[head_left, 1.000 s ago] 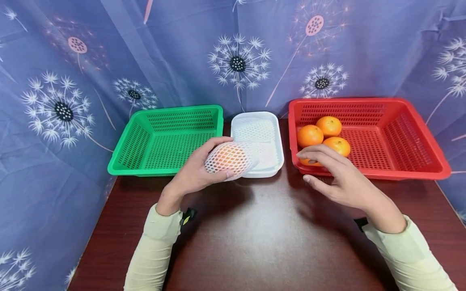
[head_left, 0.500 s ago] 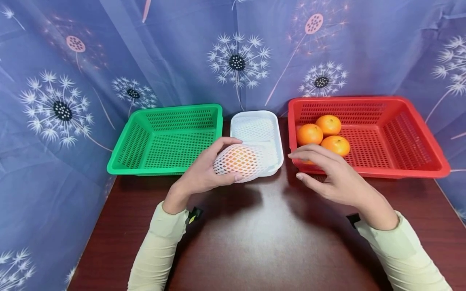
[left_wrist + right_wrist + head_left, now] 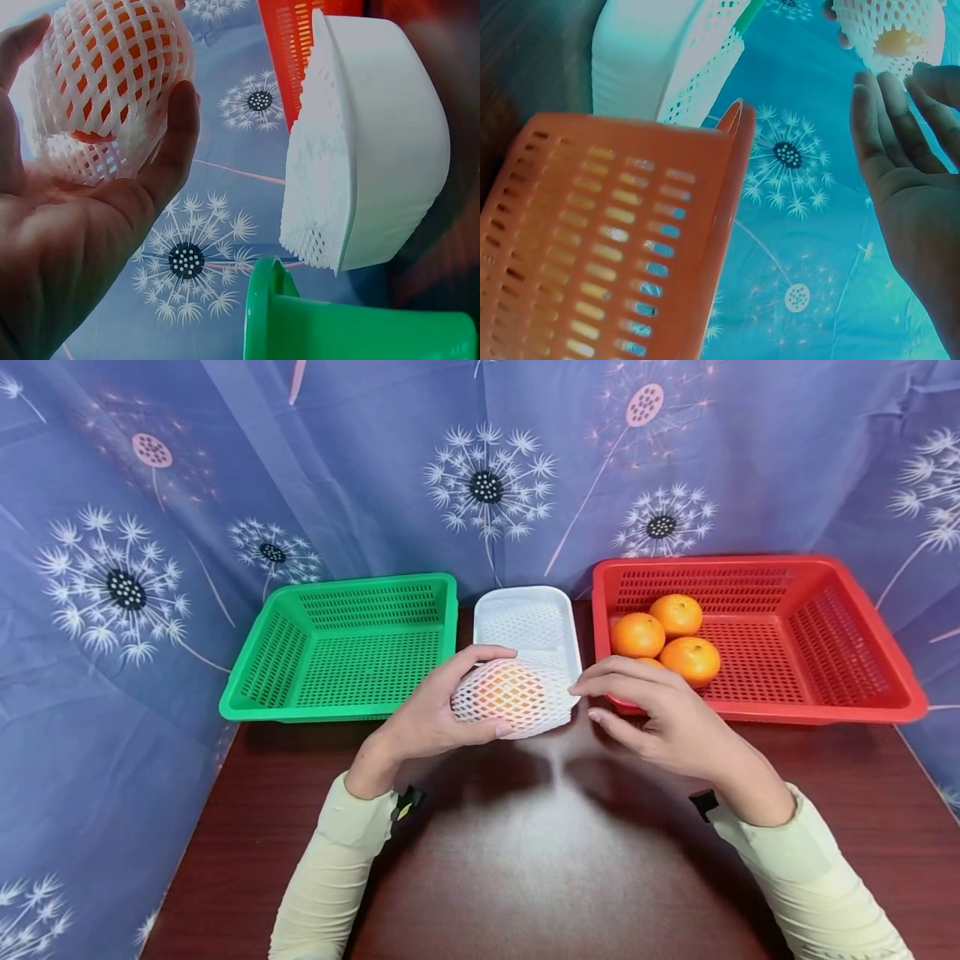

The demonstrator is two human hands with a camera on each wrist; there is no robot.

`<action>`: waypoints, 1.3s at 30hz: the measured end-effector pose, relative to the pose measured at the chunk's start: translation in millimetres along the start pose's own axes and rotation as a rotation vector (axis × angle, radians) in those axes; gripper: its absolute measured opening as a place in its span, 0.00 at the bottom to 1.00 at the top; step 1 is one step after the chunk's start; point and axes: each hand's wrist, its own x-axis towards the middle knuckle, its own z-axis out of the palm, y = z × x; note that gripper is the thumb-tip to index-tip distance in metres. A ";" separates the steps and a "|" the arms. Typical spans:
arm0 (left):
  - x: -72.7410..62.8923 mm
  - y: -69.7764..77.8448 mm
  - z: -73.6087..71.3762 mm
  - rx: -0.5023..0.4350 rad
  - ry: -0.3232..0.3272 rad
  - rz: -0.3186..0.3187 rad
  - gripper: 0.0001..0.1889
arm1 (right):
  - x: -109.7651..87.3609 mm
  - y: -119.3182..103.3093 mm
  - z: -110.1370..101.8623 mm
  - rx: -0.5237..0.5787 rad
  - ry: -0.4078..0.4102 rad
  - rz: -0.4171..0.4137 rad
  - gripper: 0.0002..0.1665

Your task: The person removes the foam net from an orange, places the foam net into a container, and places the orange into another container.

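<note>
My left hand (image 3: 427,718) grips an orange (image 3: 510,691) wrapped in a white foam net sleeve (image 3: 551,706), thumb on the near side and fingers around the far side. In the left wrist view the orange shows through the mesh of the foam net (image 3: 120,82). My right hand (image 3: 667,718) is held just right of the sleeve, its fingers extended and their tips right at the sleeve's end. The right wrist view shows that hand (image 3: 915,172) with the wrapped orange beyond its fingertips. Behind the wrapped orange is a white tray (image 3: 572,635) holding more foam nets (image 3: 521,622).
A red basket (image 3: 847,635) on the right holds several oranges (image 3: 690,662) at its left end. A green basket (image 3: 255,668) stands at the left. The baskets and tray line the back of the brown table (image 3: 555,860), in front of a blue dandelion-print cloth (image 3: 360,468).
My left hand has carried the wrapped orange a little to the right. My right hand has moved left from over the red basket's front corner to the sleeve's end.
</note>
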 end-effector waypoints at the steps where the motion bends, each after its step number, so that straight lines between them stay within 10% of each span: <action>1: 0.5 0.0 0.4 0.005 0.000 0.005 0.40 | 1.5 -0.1 1.1 0.004 0.003 -0.017 0.23; 15: 3.7 -2.2 4.0 0.008 -0.008 0.007 0.40 | 14.1 -5.4 11.4 0.072 0.052 -0.090 0.19; 39: 9.8 -1.2 10.7 -0.054 0.004 -0.035 0.40 | 14.4 -12.3 28.2 -0.116 0.052 -0.038 0.21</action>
